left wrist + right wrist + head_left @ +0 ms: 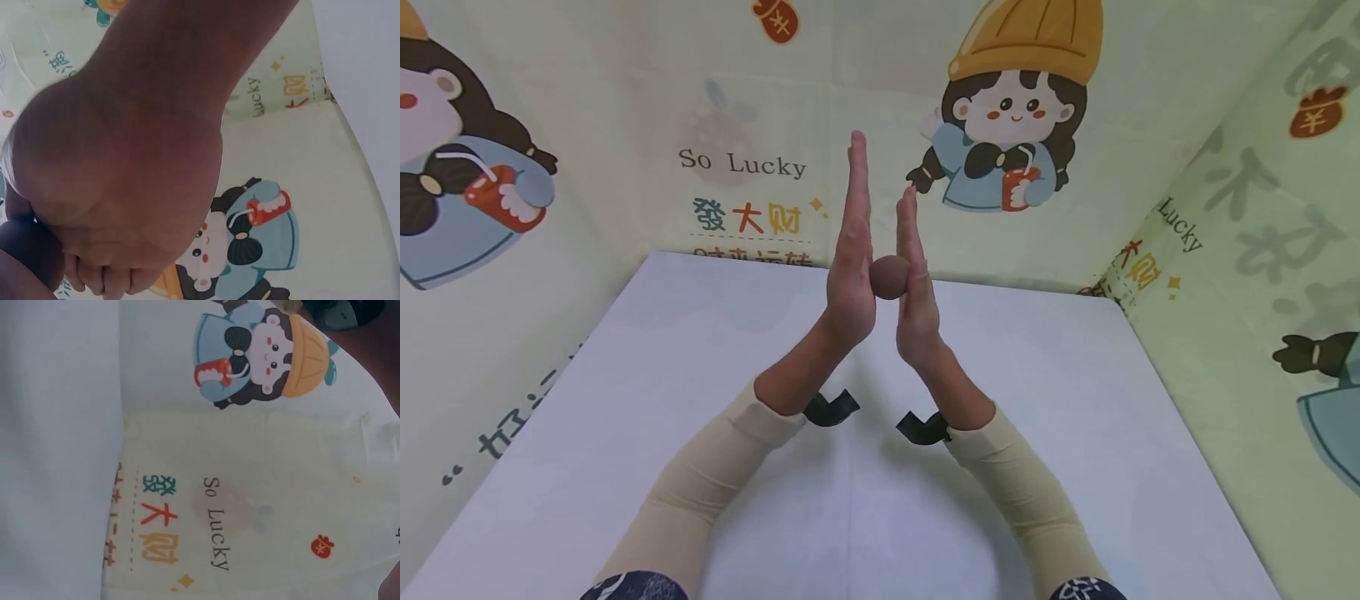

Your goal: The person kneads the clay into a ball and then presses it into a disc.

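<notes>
A small brown ball (889, 277) is pressed between my two palms, up above the table. On its left side my left hand (852, 267) stands upright with straight fingers, its palm touching the ball. My right hand (918, 283) faces it from the other side, fingers also straight and pointing up. In the left wrist view, the palm of the left hand (119, 181) fills much of the picture, and the dark ball (31, 253) shows at the lower left. The right wrist view catches only slivers of skin at its right edge.
Beneath the hands lies a white table (850, 500). Walls of pale printed sheet (880, 100) with cartoon figures and lettering enclose it at the back and both sides. A black strap (832, 408) hangs at the left wrist and another black strap (923, 428) at the right.
</notes>
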Tool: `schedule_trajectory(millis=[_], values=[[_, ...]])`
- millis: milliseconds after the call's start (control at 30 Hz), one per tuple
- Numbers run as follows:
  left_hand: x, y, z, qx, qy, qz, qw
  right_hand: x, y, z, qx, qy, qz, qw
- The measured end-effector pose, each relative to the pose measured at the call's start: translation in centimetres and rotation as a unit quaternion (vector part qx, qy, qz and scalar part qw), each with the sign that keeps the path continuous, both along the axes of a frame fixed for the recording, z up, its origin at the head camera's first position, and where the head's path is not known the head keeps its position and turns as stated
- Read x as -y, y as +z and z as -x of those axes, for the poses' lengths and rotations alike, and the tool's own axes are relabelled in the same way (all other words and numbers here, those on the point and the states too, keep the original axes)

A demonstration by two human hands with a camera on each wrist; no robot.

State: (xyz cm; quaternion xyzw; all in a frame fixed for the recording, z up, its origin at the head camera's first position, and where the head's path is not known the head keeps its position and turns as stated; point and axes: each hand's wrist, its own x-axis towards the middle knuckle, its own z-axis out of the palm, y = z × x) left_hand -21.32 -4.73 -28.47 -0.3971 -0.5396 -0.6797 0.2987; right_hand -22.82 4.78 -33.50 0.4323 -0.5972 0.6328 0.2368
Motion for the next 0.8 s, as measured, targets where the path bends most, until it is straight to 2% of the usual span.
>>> schedule_trajectory(millis=[100,300,433,600,800], values=[[0.4,0.0,0.9,0.011,0.005,-0.01,0.9999,0.3,-0.4,-0.3,-0.003,-0.003,-0.011,1.0],[1.2,-0.3,2.8,0.023,0.025,-0.021,0.9992,1.0,-0.6,-1.3,0.019,-0.006,-0.029,0.999],[1.7,-1.0,3.8,0.035,0.045,-0.018,0.9982,1.3,-0.5,-1.9,0.006,-0.015,-0.033,0.999],[2.0,-1.9,4.8,0.054,0.047,-0.017,0.9973,1.4,0.2,-2.4,-0.025,-0.025,-0.041,0.999],[2.3,-3.2,5.5,0.07,0.058,0.018,0.9957,1.5,1.0,-2.9,-0.038,-0.028,-0.048,0.998]])
